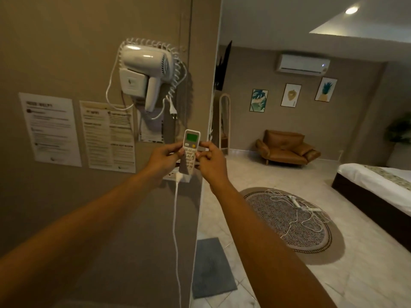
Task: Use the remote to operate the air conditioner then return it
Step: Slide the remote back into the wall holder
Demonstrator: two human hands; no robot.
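Note:
A white remote with a green screen and an orange button stands upright in front of the beige wall. My left hand grips its left side. My right hand holds its right edge, thumb on the buttons. The white air conditioner hangs high on the far wall at the right, with a small light lit on its right end. The remote's lower end is near a white wall socket, partly hidden by my hands.
A white hair dryer with a coiled cord hangs on the wall above. Printed notices are stuck at the left. A white cable drops from the socket. Beyond the wall corner are a brown armchair, a round rug with cables, and a bed.

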